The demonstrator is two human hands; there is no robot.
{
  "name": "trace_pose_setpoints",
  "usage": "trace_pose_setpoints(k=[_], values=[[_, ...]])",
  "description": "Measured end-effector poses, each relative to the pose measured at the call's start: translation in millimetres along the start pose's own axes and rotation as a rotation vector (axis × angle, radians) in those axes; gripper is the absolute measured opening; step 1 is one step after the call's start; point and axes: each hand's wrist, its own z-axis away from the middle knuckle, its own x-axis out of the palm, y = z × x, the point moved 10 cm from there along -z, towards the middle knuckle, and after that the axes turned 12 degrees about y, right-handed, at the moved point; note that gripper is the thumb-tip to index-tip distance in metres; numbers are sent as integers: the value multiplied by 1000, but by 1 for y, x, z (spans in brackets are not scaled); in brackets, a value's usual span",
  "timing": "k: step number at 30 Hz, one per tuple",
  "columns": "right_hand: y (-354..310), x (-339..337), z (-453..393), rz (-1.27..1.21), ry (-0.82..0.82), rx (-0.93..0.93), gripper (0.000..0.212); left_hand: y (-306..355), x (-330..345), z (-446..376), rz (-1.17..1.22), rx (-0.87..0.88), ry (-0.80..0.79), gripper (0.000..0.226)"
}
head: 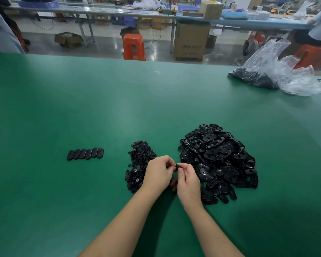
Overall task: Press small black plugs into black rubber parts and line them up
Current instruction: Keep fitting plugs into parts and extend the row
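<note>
The green counter (82, 108) had a smooth, matt covering with a soft sheen. The heaped black oval rubber parts (219, 160) looked smooth and semi-glossy. The crumpled clear plastic bag (285, 71) was thin, glossy film.

This is a factory assembly floor. A broad green-matted counter (82, 101) carries bulk heaps of black rubber parts (219, 160) and a plastic bag (278, 71) of more. Behind stand long workbenches (119, 10), cardboard cartons (190, 41), blue bins (39, 3) and orange stools (133, 46) on polished concrete.
</note>
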Motion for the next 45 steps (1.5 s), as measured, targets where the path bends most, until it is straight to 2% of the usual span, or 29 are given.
trace_pose_setpoints(k=[6,10,14,21,31,45], values=[[-2,1,0,-9,-29,8,19,-3,-4,-6,-29,-5,51,13],[-4,2,2,-77,-46,40,24,-9,-5,-7,-31,-10,20,30],[-5,4,3,-94,-79,65,24,-15,0,-7,61,-70,-77,7],[-8,2,3,-119,-61,55,13,-21,7,0,254,-161,-98,5],[-5,3,3,-95,-77,75,19,-26,10,2,300,-198,-108,7],[-9,1,3,-98,-71,44,14,-27,14,4,351,-262,-154,2]])
